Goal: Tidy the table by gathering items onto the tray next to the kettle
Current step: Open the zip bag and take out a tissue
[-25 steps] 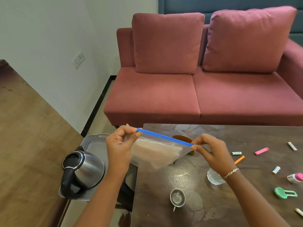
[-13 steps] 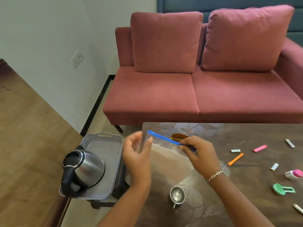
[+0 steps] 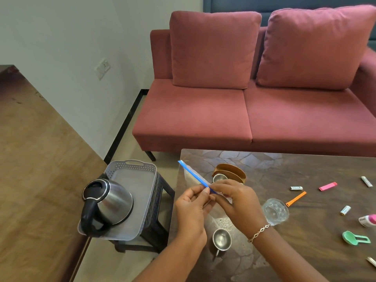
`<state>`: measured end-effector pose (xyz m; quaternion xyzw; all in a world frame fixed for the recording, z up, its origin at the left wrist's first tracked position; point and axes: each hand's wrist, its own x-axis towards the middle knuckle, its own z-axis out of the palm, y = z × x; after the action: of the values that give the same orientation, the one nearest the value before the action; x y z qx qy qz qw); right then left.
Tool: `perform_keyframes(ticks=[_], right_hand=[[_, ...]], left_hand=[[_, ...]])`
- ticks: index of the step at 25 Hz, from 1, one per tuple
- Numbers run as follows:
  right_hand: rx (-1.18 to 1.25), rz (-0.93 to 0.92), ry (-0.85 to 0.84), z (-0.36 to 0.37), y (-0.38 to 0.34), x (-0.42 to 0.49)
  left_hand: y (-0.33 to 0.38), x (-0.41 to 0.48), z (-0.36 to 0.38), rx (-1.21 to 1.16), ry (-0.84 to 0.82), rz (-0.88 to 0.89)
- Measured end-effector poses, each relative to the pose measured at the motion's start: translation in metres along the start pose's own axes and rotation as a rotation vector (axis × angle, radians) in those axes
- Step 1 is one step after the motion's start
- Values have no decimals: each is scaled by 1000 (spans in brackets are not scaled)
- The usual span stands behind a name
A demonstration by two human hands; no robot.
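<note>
Across the upper right of the frame you have a dusty-pink sofa [image 3: 244, 119], with one matching cushion [image 3: 213, 49] propped on its back at upper centre and a second cushion [image 3: 313, 47] at upper right. A teal panel [image 3: 244, 3] runs behind it along the top edge. The pale wall [image 3: 50, 37] fills your upper left and carries a white switch plate [image 3: 102, 68], with a black skirting strip [image 3: 126, 125] at its foot. A brown wooden surface [image 3: 30, 159] covers the left side, and a dark woven stool [image 3: 156, 220] stands at lower centre-left.

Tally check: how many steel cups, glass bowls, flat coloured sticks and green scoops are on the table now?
Steel cups: 2
Glass bowl: 1
Flat coloured sticks, pink and orange: 2
Green scoop: 1
Total: 6
</note>
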<state>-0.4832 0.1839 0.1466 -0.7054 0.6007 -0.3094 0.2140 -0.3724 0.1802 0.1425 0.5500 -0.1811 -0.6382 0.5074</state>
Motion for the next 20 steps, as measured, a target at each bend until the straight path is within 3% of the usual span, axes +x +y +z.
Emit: perform_keyframes(ticks=[6, 20], right_hand=[[62, 30, -31, -5, 0, 4], [-163, 91, -65, 3, -3, 10]], left_hand=[[-1, 1, -2, -17, -7, -17], [-3, -2, 5, 145, 79, 31]])
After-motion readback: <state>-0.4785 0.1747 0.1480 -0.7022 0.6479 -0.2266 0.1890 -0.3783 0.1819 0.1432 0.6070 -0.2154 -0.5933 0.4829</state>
